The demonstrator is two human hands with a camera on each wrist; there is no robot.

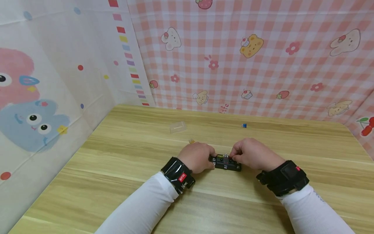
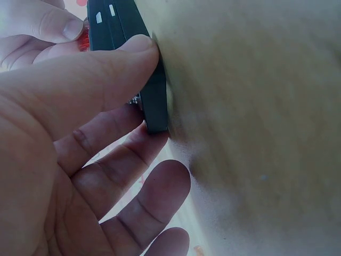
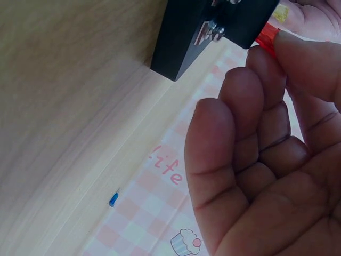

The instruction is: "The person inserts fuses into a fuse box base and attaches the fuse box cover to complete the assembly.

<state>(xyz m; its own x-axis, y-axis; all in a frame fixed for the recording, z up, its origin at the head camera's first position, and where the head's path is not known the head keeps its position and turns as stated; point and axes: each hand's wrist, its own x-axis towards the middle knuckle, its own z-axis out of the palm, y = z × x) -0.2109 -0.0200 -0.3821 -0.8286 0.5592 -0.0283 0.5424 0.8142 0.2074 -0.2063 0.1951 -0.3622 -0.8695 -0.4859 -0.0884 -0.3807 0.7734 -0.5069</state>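
A black fuse block point(image 1: 230, 167) with metal screw terminals lies on the table between the two hands. My left hand point(image 1: 196, 157) grips its left end, thumb on the near side and fingers at the far side, as the left wrist view shows. Over the block's right part, my right hand point(image 1: 253, 154) pinches a small red blade fuse point(image 3: 268, 38) between thumb and index finger. The red fuse is at the block's edge; whether it sits in a slot is hidden by the fingers. A small yellow piece point(image 3: 281, 12) shows beside it in the right wrist view.
A blue blade fuse point(image 1: 244, 125) lies toward the back of the wooden table point(image 1: 210, 204). Beyond my left hand lie a small orange-yellow piece point(image 1: 191, 141) and a clear plastic cover point(image 1: 177, 127). Patterned cloth point(image 1: 233, 74) hangs behind the table.
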